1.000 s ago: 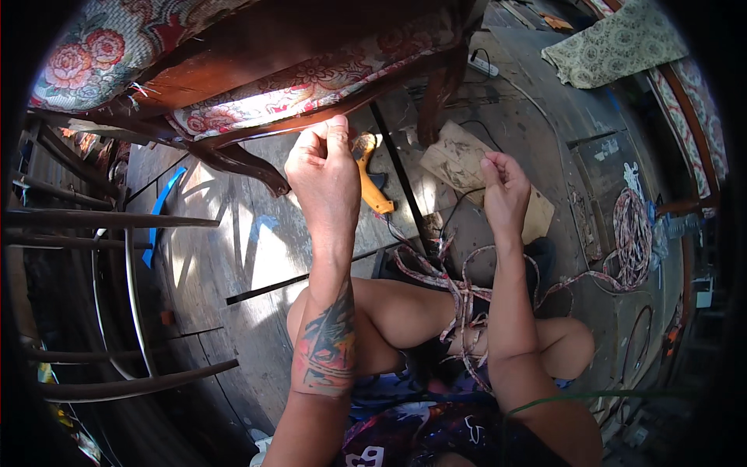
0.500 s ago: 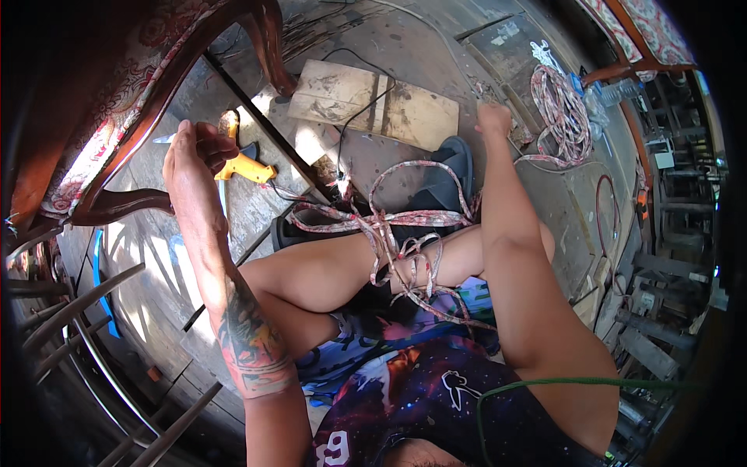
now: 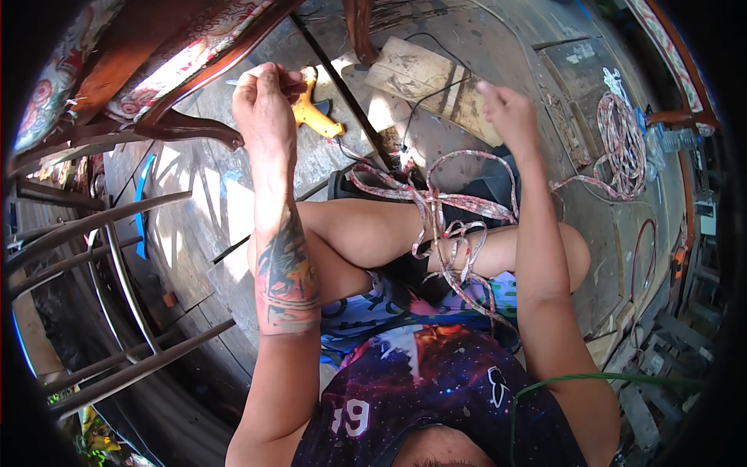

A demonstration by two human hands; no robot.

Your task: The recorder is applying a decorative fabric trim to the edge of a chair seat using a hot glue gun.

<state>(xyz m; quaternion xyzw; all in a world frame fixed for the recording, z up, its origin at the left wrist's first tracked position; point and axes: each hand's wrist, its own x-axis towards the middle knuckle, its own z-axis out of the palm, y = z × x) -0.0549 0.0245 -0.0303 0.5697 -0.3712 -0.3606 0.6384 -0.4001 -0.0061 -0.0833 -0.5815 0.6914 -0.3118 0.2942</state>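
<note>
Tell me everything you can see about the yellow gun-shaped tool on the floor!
The yellow tool looks like hard plastic, with a dark piece tucked into its bend, rather like a trigger. It lies on the wooden floor, beyond the knees. One part points away from the person, and the handle slants toward the lower right, where a dark cord seems to join it. The left hand covers some of it; whether they touch, I can't tell.

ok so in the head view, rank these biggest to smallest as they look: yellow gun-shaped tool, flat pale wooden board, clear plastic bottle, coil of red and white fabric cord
1. Wooden board
2. Cord coil
3. Gun-shaped tool
4. Plastic bottle
</note>
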